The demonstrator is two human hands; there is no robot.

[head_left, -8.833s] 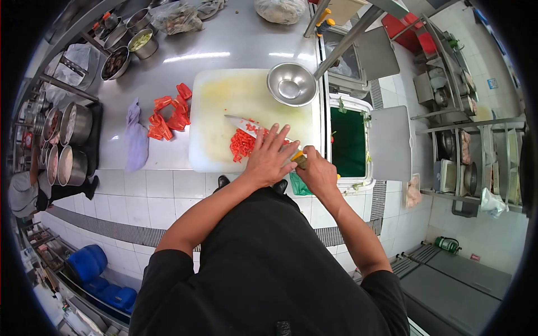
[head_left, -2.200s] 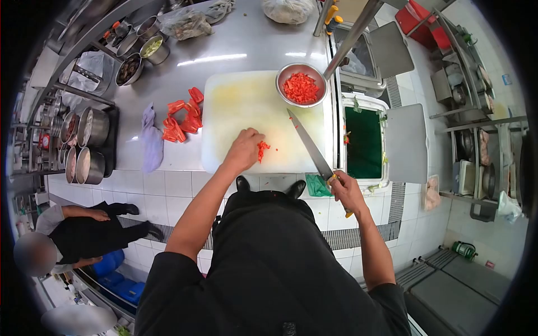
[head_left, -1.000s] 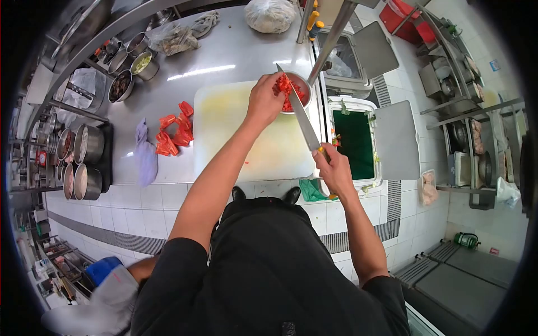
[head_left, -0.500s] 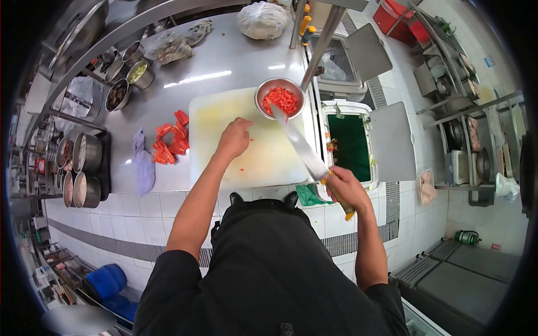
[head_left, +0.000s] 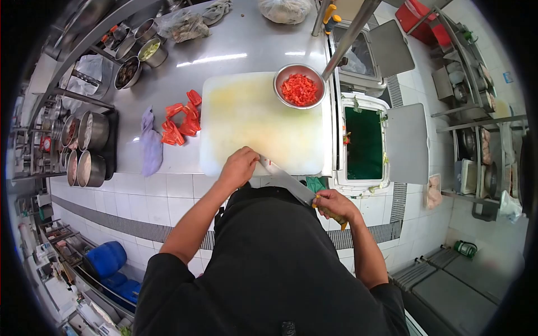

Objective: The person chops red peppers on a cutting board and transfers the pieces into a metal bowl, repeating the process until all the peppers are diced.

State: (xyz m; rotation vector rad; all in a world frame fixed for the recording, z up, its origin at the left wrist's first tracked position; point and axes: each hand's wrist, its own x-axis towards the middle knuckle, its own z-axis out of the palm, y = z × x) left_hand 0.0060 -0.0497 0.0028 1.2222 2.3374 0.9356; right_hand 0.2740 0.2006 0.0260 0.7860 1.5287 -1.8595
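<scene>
My right hand [head_left: 336,206] is wrapped around the yellowish handle of a large kitchen knife [head_left: 288,183]. The blade slants up to the left over the near edge of a white cutting board [head_left: 263,131], with a few red bits stuck close to its tip. At that tip is my left hand [head_left: 239,168], its fingers curled together; what they pinch, if anything, is hidden. A metal bowl [head_left: 277,89] of diced red pepper [head_left: 300,89] stands on the board's far right corner. Larger red pepper pieces [head_left: 189,120] lie left of the board.
A purple cloth [head_left: 150,143] lies on the steel counter [head_left: 168,84]. Metal pots [head_left: 92,131] stand at the left, and a bowl of green pieces [head_left: 151,53] farther back. Right of the counter is an open bin with a dark green inside [head_left: 362,143].
The knife has come from the bowl back toward my body, past the board's near edge. My left hand has moved down to its tip. The red bits on the board are gone.
</scene>
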